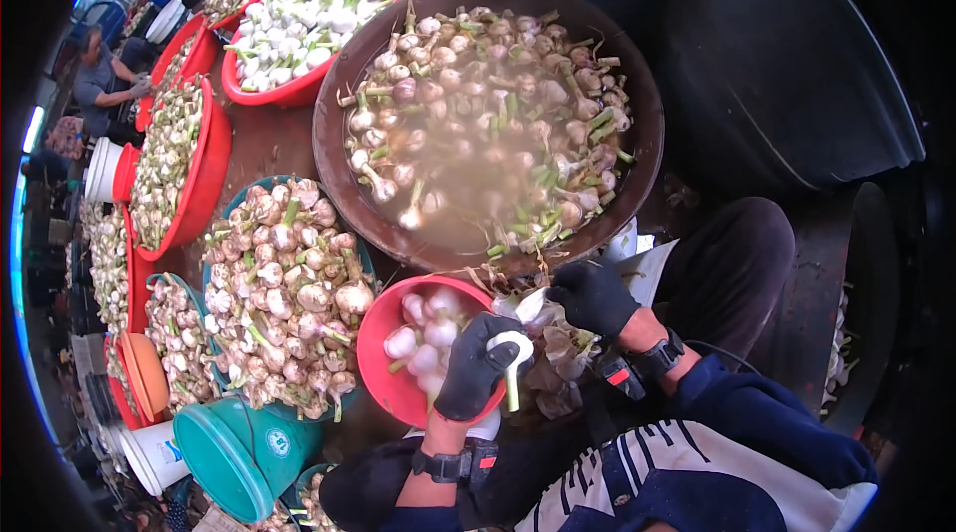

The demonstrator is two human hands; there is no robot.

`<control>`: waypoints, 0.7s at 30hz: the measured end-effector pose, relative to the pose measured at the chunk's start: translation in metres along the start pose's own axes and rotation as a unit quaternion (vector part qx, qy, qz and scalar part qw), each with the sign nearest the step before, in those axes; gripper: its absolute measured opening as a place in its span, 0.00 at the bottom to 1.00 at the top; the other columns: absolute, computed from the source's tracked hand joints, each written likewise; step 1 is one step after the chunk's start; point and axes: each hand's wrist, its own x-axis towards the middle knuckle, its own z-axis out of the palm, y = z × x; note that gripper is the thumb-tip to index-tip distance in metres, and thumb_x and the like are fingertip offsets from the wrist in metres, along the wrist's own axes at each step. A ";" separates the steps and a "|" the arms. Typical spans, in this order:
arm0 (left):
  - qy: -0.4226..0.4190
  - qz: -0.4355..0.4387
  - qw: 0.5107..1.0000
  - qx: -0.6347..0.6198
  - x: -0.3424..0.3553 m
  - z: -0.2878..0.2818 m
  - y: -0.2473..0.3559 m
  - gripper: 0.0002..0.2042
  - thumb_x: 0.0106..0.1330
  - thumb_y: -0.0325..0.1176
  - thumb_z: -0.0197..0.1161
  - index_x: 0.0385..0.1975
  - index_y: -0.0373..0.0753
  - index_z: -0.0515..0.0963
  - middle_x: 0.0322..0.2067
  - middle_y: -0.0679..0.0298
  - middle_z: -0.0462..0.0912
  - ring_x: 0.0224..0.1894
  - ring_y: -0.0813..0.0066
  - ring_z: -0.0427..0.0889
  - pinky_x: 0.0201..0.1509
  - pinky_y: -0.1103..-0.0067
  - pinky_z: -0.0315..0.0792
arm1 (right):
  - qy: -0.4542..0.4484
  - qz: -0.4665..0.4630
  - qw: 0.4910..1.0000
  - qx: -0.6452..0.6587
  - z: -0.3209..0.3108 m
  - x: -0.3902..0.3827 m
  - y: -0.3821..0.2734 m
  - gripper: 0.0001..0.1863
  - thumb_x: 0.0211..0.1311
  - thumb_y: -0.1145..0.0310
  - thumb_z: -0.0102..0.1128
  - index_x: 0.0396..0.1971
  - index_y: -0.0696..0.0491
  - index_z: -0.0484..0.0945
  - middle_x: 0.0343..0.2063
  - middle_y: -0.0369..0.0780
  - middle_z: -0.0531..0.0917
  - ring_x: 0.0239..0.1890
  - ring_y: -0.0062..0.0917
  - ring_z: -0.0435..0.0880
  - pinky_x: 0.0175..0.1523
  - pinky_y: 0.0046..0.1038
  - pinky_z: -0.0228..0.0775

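Observation:
My left hand (468, 368), in a black glove, is closed on a white garlic bulb (508, 345) with a green stem, above the right part of a red bowl (376, 353) of pale bulbs in water. My right hand (588, 298), also gloved, is closed, pinching what looks like white garlic skin (533, 305). Loose papery skins (558, 358) lie below it. Just beyond both hands is a wide brown basin (334, 143) of garlic in cloudy water. Left of the red bowl, a teal tub holds a heap of unpeeled garlic (284, 293).
Red tubs of garlic (204, 168) line the left and back, one holding white bulbs (314, 9). A green bucket (224, 452) lies tilted at lower left. A large dark container (797, 64) stands at the right. Another person (105, 84) sits at far left.

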 end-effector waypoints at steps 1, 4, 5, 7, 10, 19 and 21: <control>-0.008 -0.004 1.000 0.009 -0.001 0.000 0.006 0.08 0.60 0.26 0.55 0.38 0.33 0.70 0.32 0.62 0.76 0.33 0.76 0.76 0.37 0.79 0.72 | -0.090 0.043 0.990 -0.095 -0.011 0.002 0.000 0.09 0.44 0.66 0.60 0.28 0.52 0.82 0.23 0.45 0.81 0.31 0.40 0.81 0.35 0.36 0.72; -0.012 0.013 0.998 -0.066 -0.006 0.000 0.016 0.09 0.58 0.25 0.55 0.38 0.32 0.70 0.31 0.60 0.77 0.33 0.72 0.77 0.38 0.77 0.73 | -0.314 0.005 0.933 -0.176 -0.023 0.006 0.008 0.15 0.42 0.60 0.64 0.32 0.49 0.82 0.26 0.46 0.81 0.32 0.40 0.81 0.36 0.36 0.72; 0.005 0.023 0.996 -0.086 -0.006 -0.002 0.017 0.08 0.57 0.27 0.54 0.35 0.31 0.71 0.31 0.59 0.77 0.33 0.69 0.78 0.38 0.76 0.74 | -0.293 -0.015 0.936 -0.192 -0.028 0.011 0.000 0.21 0.41 0.57 0.65 0.39 0.46 0.81 0.29 0.46 0.82 0.34 0.40 0.80 0.38 0.37 0.72; 0.016 0.033 0.987 -0.154 -0.004 -0.007 0.012 0.08 0.58 0.27 0.53 0.34 0.31 0.71 0.31 0.59 0.77 0.33 0.69 0.78 0.38 0.76 0.74 | -0.219 -0.012 0.964 -0.148 -0.020 0.032 -0.010 0.21 0.42 0.56 0.64 0.39 0.47 0.80 0.29 0.46 0.82 0.34 0.41 0.80 0.38 0.37 0.72; 0.068 0.135 0.949 0.276 0.003 -0.005 0.018 0.08 0.63 0.30 0.51 0.30 0.31 0.73 0.27 0.61 0.78 0.26 0.72 0.78 0.30 0.79 0.74 | -0.117 0.046 0.979 -0.159 0.008 0.084 -0.008 0.19 0.44 0.54 0.62 0.35 0.51 0.81 0.30 0.46 0.82 0.35 0.40 0.81 0.40 0.39 0.73; 0.092 0.155 0.951 0.251 0.013 -0.006 0.008 0.07 0.65 0.29 0.51 0.39 0.35 0.72 0.30 0.61 0.80 0.27 0.76 0.78 0.30 0.81 0.74 | -0.121 0.116 0.967 -0.193 0.076 0.154 0.023 0.14 0.43 0.62 0.59 0.30 0.52 0.82 0.33 0.46 0.82 0.37 0.38 0.82 0.43 0.36 0.74; 0.111 0.195 0.929 0.294 0.020 -0.011 -0.008 0.09 0.65 0.30 0.52 0.42 0.36 0.72 0.31 0.61 0.80 0.29 0.73 0.78 0.30 0.80 0.74 | -0.111 0.116 0.970 -0.181 0.061 0.147 0.027 0.15 0.41 0.60 0.61 0.30 0.52 0.82 0.32 0.46 0.82 0.36 0.38 0.82 0.42 0.37 0.75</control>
